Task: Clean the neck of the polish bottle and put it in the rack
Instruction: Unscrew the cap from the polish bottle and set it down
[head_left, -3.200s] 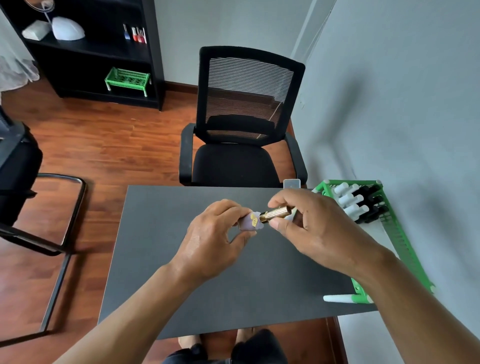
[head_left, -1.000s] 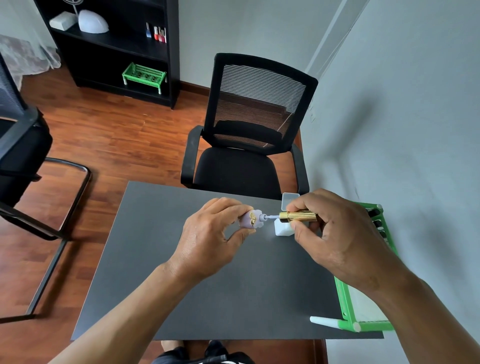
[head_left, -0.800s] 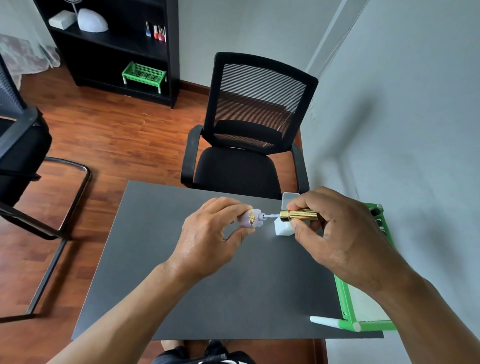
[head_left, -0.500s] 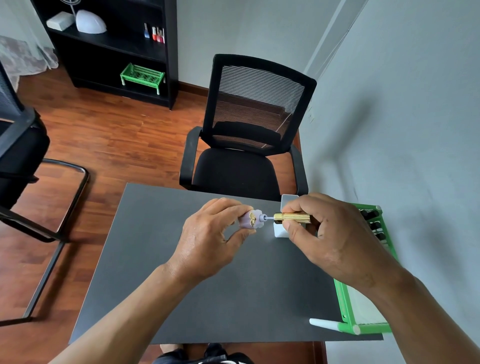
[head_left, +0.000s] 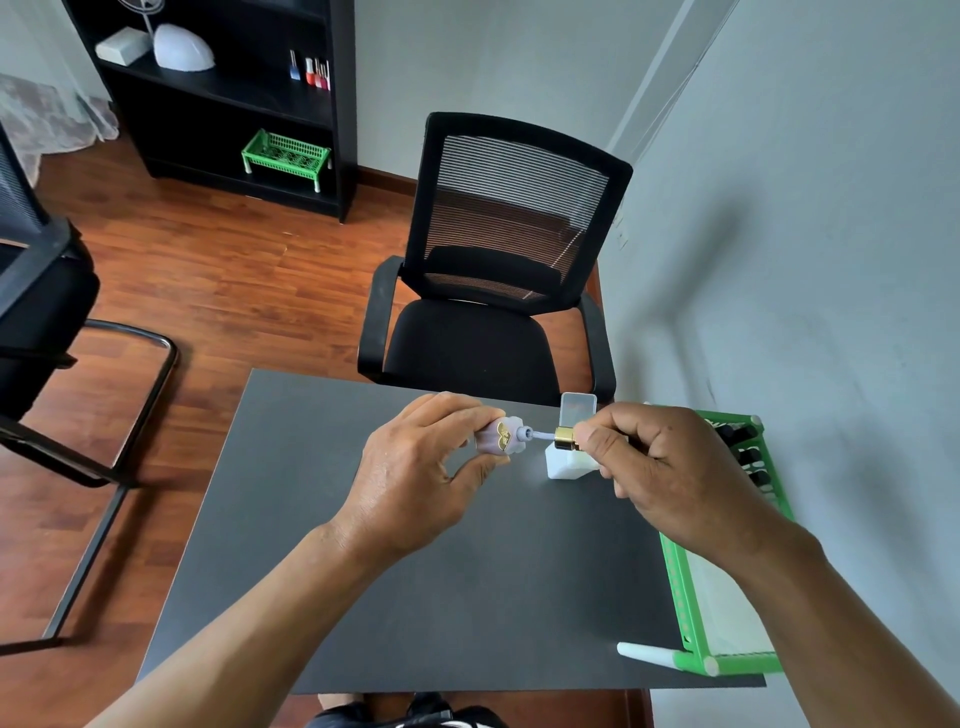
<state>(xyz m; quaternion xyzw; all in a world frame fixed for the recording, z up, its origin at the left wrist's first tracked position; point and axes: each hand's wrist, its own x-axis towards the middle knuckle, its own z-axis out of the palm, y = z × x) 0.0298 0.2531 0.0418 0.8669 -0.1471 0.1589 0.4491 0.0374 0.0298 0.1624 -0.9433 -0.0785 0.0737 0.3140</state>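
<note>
My left hand (head_left: 415, 483) holds a small lilac polish bottle (head_left: 498, 436) with a gold emblem, tipped sideways above the grey table (head_left: 415, 597), neck pointing right. My right hand (head_left: 670, 478) grips the gold cap (head_left: 566, 438); its thin brush stem (head_left: 541, 434) bridges the short gap to the bottle's neck. A green rack (head_left: 691, 613) stands at the table's right edge against the wall, with several dark-capped bottles (head_left: 748, 457) at its far end, partly hidden by my right hand.
A small white box with an upright clear lid (head_left: 563, 465) sits on the table just behind the cap. A black mesh office chair (head_left: 493, 291) faces the table's far side. A black shelf (head_left: 218, 104) with another green rack stands far left.
The cap came off the bottle, drawing the brush stem out to the right. Over the last half second the cap has moved back left, shortening the gap to the neck.
</note>
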